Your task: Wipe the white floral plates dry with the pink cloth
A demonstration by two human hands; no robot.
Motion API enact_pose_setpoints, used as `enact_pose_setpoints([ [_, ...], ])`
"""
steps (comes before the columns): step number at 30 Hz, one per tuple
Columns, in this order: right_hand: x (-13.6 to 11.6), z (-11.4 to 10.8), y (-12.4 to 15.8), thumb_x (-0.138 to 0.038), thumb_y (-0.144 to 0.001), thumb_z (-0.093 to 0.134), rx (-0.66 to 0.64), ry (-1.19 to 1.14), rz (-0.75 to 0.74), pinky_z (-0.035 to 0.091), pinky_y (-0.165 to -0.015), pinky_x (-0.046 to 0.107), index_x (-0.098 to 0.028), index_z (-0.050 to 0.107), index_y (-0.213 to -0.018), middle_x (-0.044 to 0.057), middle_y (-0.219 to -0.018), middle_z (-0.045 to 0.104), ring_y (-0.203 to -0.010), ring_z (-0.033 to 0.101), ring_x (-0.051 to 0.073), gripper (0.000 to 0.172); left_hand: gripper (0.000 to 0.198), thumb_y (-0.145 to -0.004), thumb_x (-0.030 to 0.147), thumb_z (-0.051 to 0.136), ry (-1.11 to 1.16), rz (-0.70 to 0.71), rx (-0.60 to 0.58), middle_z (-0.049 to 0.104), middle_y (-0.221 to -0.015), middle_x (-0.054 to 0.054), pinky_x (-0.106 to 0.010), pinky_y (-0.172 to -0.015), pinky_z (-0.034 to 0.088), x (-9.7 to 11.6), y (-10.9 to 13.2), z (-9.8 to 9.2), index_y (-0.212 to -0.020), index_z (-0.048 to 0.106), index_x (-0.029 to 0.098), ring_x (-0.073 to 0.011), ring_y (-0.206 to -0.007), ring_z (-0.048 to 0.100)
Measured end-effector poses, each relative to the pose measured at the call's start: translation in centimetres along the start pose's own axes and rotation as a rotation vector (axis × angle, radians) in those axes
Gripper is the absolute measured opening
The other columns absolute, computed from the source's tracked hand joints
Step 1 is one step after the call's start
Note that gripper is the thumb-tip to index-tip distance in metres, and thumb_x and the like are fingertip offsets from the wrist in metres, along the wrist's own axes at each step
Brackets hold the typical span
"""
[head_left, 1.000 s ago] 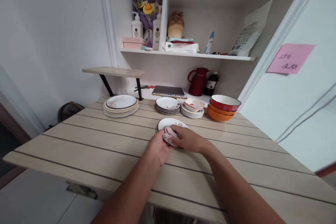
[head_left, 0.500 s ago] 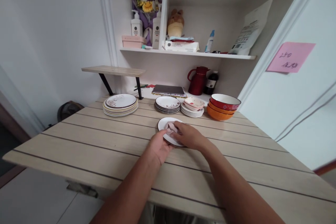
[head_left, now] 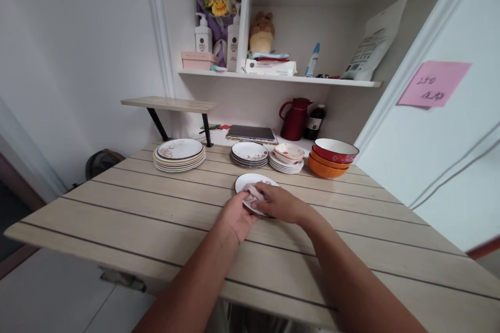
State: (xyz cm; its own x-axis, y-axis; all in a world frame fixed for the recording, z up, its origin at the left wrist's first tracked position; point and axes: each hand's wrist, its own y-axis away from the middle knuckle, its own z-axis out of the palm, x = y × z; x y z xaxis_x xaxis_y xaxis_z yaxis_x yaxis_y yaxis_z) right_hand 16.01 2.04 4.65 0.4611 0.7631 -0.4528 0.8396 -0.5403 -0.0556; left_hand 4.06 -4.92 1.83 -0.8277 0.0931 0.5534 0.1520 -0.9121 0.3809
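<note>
A white plate (head_left: 242, 181) with a dark rim is held low over the middle of the table. My left hand (head_left: 238, 216) grips its near left edge, thumb on top and fingers beneath. Bunched in my right hand (head_left: 279, 203) is a pale pink cloth (head_left: 253, 192), pressed against the plate's upper face. That hand covers the plate's right part, where a bit of printed pattern shows. Behind it stands a stack of smaller patterned plates (head_left: 250, 152). Whether the plate's underside touches the table I cannot tell.
On the wooden table (head_left: 156, 218) stand a stack of large plates (head_left: 179, 155) at left, small dishes (head_left: 287, 158) and stacked bowls (head_left: 332, 158) at right. Behind them are a laptop (head_left: 250, 133), a red thermos jug (head_left: 296, 119) and a dark bottle (head_left: 314, 122). A small raised shelf (head_left: 167, 104) stands back left.
My right hand has shifted slightly left with the cloth across the plate, uncovering some pattern at the plate's far right. My left hand keeps its grip.
</note>
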Motion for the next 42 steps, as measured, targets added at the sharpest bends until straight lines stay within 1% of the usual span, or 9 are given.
enact_pose_setpoints([
  [3,-0.16,0.17,0.01,-0.034,-0.085,0.051,0.023,0.049,0.037,0.035,-0.070,0.028,-0.020,0.055,-0.103,0.007,-0.097,0.061,-0.083,0.051,0.019,0.024,0.018,-0.080,0.011,0.050,-0.004,0.003,0.002,0.069,-0.072,-0.006,-0.024,-0.063,0.052,-0.01,0.06,0.03,-0.092,0.065,0.012,-0.0131,-0.061,0.064],
  [5,-0.21,0.07,0.13,-0.034,-0.085,0.050,0.016,0.052,0.014,0.036,-0.070,0.028,-0.020,0.054,-0.103,0.006,-0.097,0.061,-0.083,0.051,0.019,0.023,0.018,-0.080,0.011,0.051,-0.006,0.004,0.002,0.069,-0.073,-0.006,-0.024,-0.063,0.052,-0.01,0.09,0.04,-0.091,0.065,0.012,-0.0133,-0.062,0.064],
  [10,-0.14,-0.49,0.46,-0.034,-0.086,0.050,-0.060,-0.049,-0.066,0.037,-0.068,0.027,-0.020,0.053,-0.100,0.004,-0.095,0.061,-0.080,0.052,0.017,0.020,0.019,-0.080,0.009,0.050,-0.013,0.003,-0.004,0.070,-0.077,-0.007,-0.025,-0.063,0.052,-0.08,0.03,-0.03,-0.092,0.064,0.011,-0.0140,-0.064,0.064],
  [18,-0.78,-0.20,0.33,-0.033,-0.086,0.050,0.010,0.024,0.005,0.037,-0.070,0.028,-0.020,0.055,-0.103,0.006,-0.096,0.062,-0.082,0.052,0.018,0.022,0.017,-0.079,0.011,0.052,-0.008,0.011,-0.011,0.069,-0.074,-0.006,-0.025,-0.064,0.051,-0.03,0.07,-0.02,-0.090,0.064,0.012,-0.0134,-0.062,0.064],
  [23,-0.74,-0.43,0.43,-0.033,-0.086,0.050,-0.060,-0.082,-0.058,0.038,-0.067,0.026,-0.020,0.054,-0.103,0.004,-0.095,0.061,-0.079,0.052,0.016,0.021,0.017,-0.078,0.012,0.052,-0.015,0.011,-0.014,0.069,-0.076,-0.006,-0.025,-0.061,0.050,-0.06,-0.01,-0.08,-0.090,0.064,0.013,-0.0142,-0.063,0.064],
  [29,-0.91,-0.15,0.27,-0.033,-0.086,0.050,0.012,0.022,-0.006,0.036,-0.068,0.028,-0.020,0.055,-0.103,0.005,-0.094,0.061,-0.080,0.051,0.018,0.022,0.014,-0.079,0.013,0.053,-0.013,0.019,-0.003,0.068,-0.070,-0.005,-0.025,-0.061,0.050,-0.09,0.08,-0.08,-0.088,0.064,0.014,-0.0136,-0.061,0.063],
  [35,-0.76,-0.29,0.35,-0.031,-0.087,0.049,-0.026,-0.058,-0.055,0.038,-0.069,0.027,-0.020,0.054,-0.105,0.004,-0.096,0.062,-0.081,0.052,0.017,0.021,0.015,-0.079,0.012,0.052,-0.015,0.014,0.003,0.068,-0.070,-0.005,-0.025,-0.062,0.051,-0.06,0.24,0.07,-0.088,0.063,0.014,-0.0134,-0.060,0.063],
  [38,-0.71,-0.28,0.32,-0.031,-0.086,0.050,-0.009,-0.032,-0.041,0.038,-0.071,0.028,-0.020,0.055,-0.104,0.005,-0.095,0.062,-0.082,0.052,0.017,0.021,0.015,-0.079,0.012,0.053,-0.014,0.017,0.002,0.068,-0.070,-0.004,-0.024,-0.060,0.050,-0.05,0.24,0.06,-0.088,0.064,0.014,-0.0130,-0.059,0.062],
  [42,-0.55,-0.26,0.28,-0.032,-0.086,0.051,-0.029,-0.058,-0.037,0.039,-0.072,0.028,-0.021,0.055,-0.106,0.004,-0.097,0.062,-0.083,0.053,0.018,0.023,0.016,-0.078,0.013,0.054,-0.017,0.017,-0.013,0.068,-0.072,-0.006,-0.026,-0.061,0.051,-0.06,0.19,-0.03,-0.091,0.064,0.013,-0.0144,-0.060,0.063],
])
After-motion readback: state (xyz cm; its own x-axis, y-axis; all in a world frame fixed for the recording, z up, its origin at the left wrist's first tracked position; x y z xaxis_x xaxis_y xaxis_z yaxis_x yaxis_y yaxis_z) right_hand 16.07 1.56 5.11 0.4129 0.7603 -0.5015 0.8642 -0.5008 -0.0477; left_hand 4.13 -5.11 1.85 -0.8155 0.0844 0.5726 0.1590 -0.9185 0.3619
